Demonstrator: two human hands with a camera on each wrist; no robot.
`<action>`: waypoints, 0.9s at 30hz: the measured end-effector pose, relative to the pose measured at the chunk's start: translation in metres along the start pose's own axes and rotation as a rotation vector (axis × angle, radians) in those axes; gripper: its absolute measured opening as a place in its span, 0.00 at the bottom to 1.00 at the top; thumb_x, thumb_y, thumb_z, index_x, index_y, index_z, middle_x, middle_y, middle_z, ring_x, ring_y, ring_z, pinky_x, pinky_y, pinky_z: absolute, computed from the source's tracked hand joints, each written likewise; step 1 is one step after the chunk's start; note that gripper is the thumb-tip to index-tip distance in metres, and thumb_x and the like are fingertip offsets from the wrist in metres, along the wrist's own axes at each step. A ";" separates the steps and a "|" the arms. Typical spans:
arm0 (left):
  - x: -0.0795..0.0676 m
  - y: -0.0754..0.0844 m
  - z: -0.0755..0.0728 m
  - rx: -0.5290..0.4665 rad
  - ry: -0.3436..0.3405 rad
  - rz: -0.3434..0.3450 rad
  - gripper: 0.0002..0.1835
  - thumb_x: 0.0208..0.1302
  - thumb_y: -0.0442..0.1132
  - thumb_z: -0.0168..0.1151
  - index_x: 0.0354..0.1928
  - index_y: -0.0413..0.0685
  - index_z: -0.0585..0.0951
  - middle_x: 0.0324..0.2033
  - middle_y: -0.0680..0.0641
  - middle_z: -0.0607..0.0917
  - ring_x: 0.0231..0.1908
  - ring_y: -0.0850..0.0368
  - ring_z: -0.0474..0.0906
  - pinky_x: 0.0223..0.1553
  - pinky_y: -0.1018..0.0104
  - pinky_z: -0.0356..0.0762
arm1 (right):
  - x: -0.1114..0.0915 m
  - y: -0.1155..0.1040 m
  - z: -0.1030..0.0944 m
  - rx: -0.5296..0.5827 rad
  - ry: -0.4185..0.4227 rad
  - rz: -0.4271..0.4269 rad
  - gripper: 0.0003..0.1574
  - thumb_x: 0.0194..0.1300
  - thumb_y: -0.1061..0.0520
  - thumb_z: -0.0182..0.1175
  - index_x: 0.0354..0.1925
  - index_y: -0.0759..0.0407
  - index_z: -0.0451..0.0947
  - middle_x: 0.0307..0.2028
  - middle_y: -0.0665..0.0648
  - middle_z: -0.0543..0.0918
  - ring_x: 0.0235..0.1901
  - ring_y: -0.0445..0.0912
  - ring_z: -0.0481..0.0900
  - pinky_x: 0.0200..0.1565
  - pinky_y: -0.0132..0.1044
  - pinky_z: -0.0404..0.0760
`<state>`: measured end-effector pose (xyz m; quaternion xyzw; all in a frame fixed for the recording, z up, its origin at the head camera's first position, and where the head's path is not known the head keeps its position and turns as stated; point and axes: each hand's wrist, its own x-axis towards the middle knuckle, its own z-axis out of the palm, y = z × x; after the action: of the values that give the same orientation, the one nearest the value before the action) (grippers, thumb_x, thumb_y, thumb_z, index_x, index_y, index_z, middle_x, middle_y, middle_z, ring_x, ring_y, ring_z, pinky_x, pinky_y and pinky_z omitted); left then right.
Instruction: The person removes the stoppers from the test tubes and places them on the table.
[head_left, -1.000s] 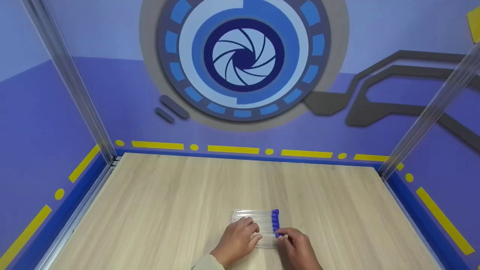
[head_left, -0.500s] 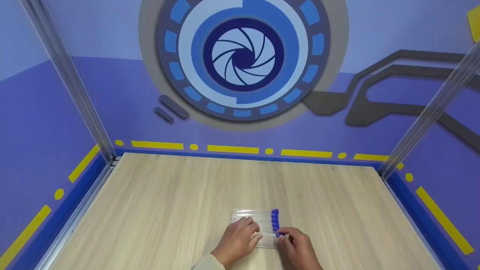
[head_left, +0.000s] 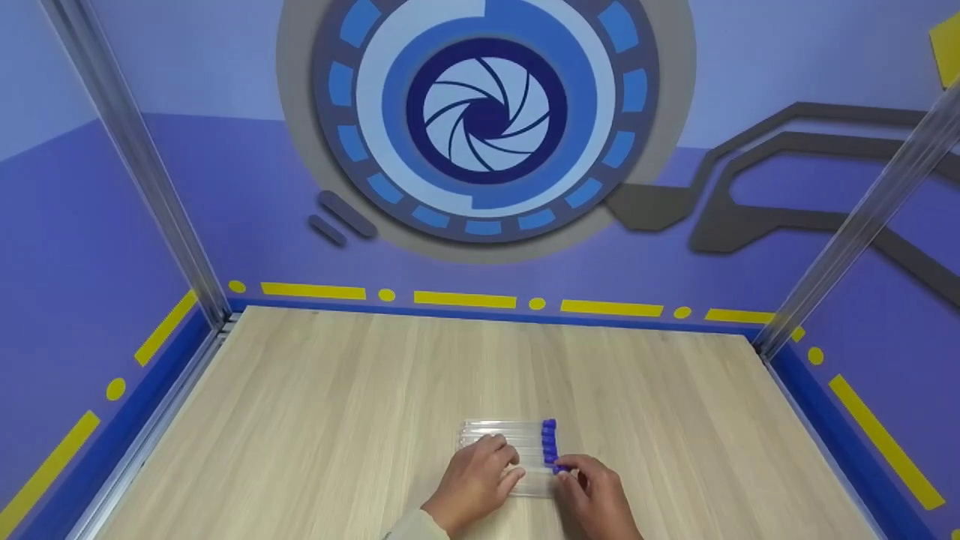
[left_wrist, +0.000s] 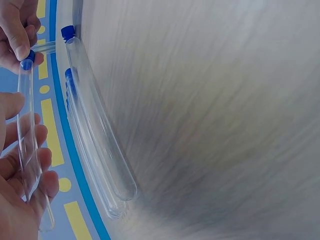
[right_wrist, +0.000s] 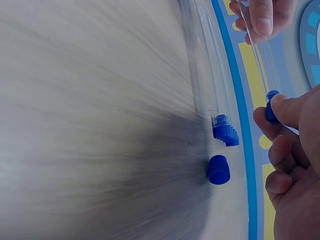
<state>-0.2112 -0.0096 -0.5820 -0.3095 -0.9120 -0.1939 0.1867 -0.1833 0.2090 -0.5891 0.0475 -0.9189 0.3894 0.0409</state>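
Between the two hands, above the table, a clear test tube (left_wrist: 25,82) is held lengthwise. My left hand (head_left: 478,476) grips its body, with thumb on one side and fingers curled along the other. At its mouth end, my right hand (head_left: 598,491) pinches a blue cap (right_wrist: 271,109) between thumb and index finger. Several clear test tubes (head_left: 506,426) lie side by side under the hands, their blue caps (head_left: 549,439) lined up on the right. The nearest lying tube (right_wrist: 202,75) shows an uncapped mouth, and a loose blue cap (right_wrist: 219,170) sits just beyond it.
The tubes lie on a light wood-grain table (head_left: 337,420). Blue printed panels (head_left: 225,187) enclose its back and sides, with metal posts (head_left: 150,150) at the rear corners.
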 end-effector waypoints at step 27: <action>-0.003 -0.006 0.003 -0.002 0.001 0.001 0.08 0.62 0.50 0.63 0.32 0.55 0.81 0.27 0.59 0.76 0.27 0.68 0.68 0.28 0.74 0.67 | 0.000 0.002 -0.001 0.014 -0.011 0.097 0.12 0.65 0.63 0.58 0.46 0.52 0.80 0.41 0.48 0.82 0.35 0.37 0.73 0.37 0.29 0.73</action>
<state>-0.2139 -0.0139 -0.5871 -0.3102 -0.9115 -0.1950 0.1867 -0.1836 0.2110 -0.5897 0.0052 -0.9176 0.3970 0.0166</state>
